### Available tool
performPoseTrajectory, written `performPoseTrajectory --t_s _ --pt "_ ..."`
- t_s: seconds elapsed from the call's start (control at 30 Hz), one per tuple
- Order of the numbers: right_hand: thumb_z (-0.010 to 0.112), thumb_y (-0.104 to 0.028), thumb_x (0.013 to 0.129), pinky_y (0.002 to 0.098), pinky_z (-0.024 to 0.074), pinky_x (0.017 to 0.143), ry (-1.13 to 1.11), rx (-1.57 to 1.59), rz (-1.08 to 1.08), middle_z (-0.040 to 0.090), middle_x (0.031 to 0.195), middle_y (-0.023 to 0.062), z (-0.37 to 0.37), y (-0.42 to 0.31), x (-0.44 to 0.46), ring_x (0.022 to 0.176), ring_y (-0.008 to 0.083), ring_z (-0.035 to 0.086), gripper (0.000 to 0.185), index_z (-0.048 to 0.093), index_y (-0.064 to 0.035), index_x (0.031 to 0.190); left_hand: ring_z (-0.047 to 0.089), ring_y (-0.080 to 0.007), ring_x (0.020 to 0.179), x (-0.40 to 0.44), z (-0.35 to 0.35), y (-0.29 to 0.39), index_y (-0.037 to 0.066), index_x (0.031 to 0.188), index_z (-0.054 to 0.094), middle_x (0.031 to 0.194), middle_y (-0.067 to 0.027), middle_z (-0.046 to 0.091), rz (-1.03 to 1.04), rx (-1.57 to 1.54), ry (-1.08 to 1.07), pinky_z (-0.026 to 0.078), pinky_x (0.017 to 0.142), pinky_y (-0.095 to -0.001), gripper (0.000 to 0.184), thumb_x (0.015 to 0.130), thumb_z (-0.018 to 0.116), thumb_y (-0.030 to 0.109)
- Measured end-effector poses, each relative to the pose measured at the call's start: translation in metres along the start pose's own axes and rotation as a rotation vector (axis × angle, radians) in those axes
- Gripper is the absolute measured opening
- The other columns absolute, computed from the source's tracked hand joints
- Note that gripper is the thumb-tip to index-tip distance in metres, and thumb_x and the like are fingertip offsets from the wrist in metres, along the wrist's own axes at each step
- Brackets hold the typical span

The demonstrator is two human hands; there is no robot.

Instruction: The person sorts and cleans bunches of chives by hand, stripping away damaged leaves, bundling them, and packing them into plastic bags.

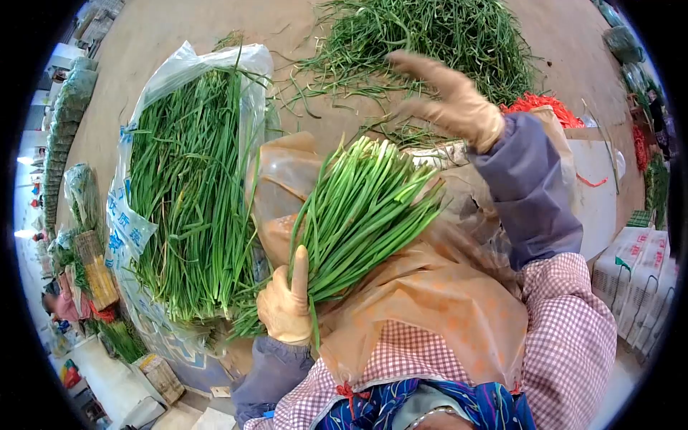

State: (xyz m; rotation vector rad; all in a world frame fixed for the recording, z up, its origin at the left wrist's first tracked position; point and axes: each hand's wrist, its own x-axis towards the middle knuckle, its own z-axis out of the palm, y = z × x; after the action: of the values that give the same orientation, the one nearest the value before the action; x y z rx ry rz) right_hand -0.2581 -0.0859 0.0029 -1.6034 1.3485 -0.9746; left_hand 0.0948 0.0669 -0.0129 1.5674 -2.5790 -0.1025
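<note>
Pale-gloved, the left hand (pixel 287 304) grips the bundle of garlic chives (pixel 365 215) at the centre of the frame. The right hand (pixel 455 100), fingers spread, is raised empty at upper right, near the loose green pile (pixel 437 43) along the top edge.

Over on the right I can see white boxes (pixel 634 276) with red printing, standing side by side, and a small green checked item (pixel 640 218) just above them. Along the far left runs a long row of greenish plastic-wrapped bundles (pixel 68 143). Below it, a person in pink (pixel 67 301) is near a yellow slatted crate (pixel 98 276), with bright lights (pixel 27 233) behind.
</note>
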Motion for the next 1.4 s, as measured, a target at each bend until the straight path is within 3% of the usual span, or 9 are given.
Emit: performPoseTrajectory --t_s 0.2,0.47,0.7,0.87,1.0,1.1,1.13,1.27,1.4 --pt "0.074 -0.052 0.073 0.0486 0.0379 0.102 -0.786 -0.326 -0.443 0.052 0.124 0.0215 0.094 -0.029 0.008 0.118 0.041 0.05 0.075 0.054 -0.0079 0.131 0.06 -0.0336 0.065 -0.001 -0.003 0.002 0.019 0.151 0.027 0.096 -0.0169 0.059 -0.035 0.004 -0.079 0.048 0.052 -0.0439 0.089 0.07 0.056 -0.004" --pt "0.071 -0.021 0.075 0.0464 0.042 0.095 -0.467 -0.358 -0.768 0.057 0.119 0.0131 0.125 -0.021 -0.029 0.112 0.0339 0.055 0.034 0.06 -0.0112 0.106 0.062 -0.0351 0.075 0.006 -0.01 -0.006 0.003 0.148 0.028 0.093 -0.0159 0.06 -0.084 -0.296 -0.06 0.049 0.06 -0.043 0.1 0.056 0.067 -0.004" --pt "0.056 -0.027 0.099 0.0252 0.0403 0.047 -0.095 0.786 0.134 0.054 0.063 0.0007 0.111 -0.037 -0.026 0.05 0.0111 0.049 0.019 0.059 -0.008 0.097 0.064 -0.0392 0.093 -0.003 -0.016 -0.006 0.007 0.152 0.022 0.115 -0.0235 0.06 -0.262 -0.421 -0.155 0.053 0.076 -0.04 0.103 0.06 0.066 -0.006" --pt "0.046 -0.036 0.102 0.024 0.023 0.037 0.058 1.079 0.183 0.037 0.052 -0.0094 0.017 -0.015 0.002 0.04 0.0058 0.03 0.026 0.062 -0.0154 0.097 0.065 -0.0381 0.093 -0.015 0.01 -0.004 0.008 0.151 0.026 0.11 -0.0207 0.064 -0.24 -0.3 -0.174 0.054 0.077 -0.0388 0.092 0.068 0.063 -0.005" --pt "0.057 -0.031 0.096 0.025 0.0336 0.045 0.124 0.921 -0.158 0.046 0.059 -0.0058 -0.101 0.058 0.004 0.048 0.0074 0.041 0.024 0.062 -0.0081 0.099 0.06 -0.0341 0.074 -0.021 0.023 -0.003 0.012 0.152 0.026 0.086 -0.013 0.056 -0.186 -0.3 -0.041 0.049 0.062 -0.0411 0.101 0.06 0.064 -0.008" --pt "0.064 -0.043 0.089 0.038 0.0505 0.091 0.161 -0.681 0.317 0.066 0.113 0.0175 -0.102 0.094 -0.006 0.101 0.0273 0.064 0.062 0.049 -0.0029 0.133 0.06 -0.0349 0.078 -0.019 0.02 0.002 0.012 0.152 0.027 0.091 -0.0144 0.057 -0.211 -0.378 -0.02 0.049 0.065 -0.0406 0.099 0.061 0.06 -0.01" --pt "0.066 -0.048 0.086 0.0421 0.0448 0.101 0.233 -1.135 0.073 0.06 0.125 0.0211 -0.084 0.102 -0.023 0.114 0.0312 0.059 0.072 0.044 -0.0046 0.139 0.061 -0.0354 0.078 -0.017 0.019 0.004 0.011 0.152 0.027 0.091 -0.0146 0.057 -0.221 -0.409 -0.015 0.049 0.066 -0.0406 0.099 0.061 0.059 -0.01" --pt "0.068 -0.037 0.088 0.0357 0.0499 0.094 0.221 -0.092 0.122 0.064 0.116 0.0149 -0.026 0.034 -0.055 0.107 0.0257 0.062 0.053 0.056 -0.0037 0.127 0.06 -0.0377 0.076 -0.014 0.022 0.009 0.01 0.151 0.028 0.088 -0.0151 0.058 -0.24 -0.377 0.023 0.05 0.066 -0.0419 0.098 0.06 0.059 -0.009" --pt "0.068 -0.044 0.086 0.0409 0.05 0.094 -0.02 -0.076 0.082 0.064 0.112 0.0169 0.011 0.009 -0.045 0.106 0.0296 0.061 0.056 0.06 -0.0022 0.122 0.066 -0.0368 0.099 -0.019 0.022 0.004 0.01 0.153 0.018 0.119 -0.022 0.06 -0.212 -0.356 -0.066 0.054 0.078 -0.0394 0.113 0.062 0.084 0.016"
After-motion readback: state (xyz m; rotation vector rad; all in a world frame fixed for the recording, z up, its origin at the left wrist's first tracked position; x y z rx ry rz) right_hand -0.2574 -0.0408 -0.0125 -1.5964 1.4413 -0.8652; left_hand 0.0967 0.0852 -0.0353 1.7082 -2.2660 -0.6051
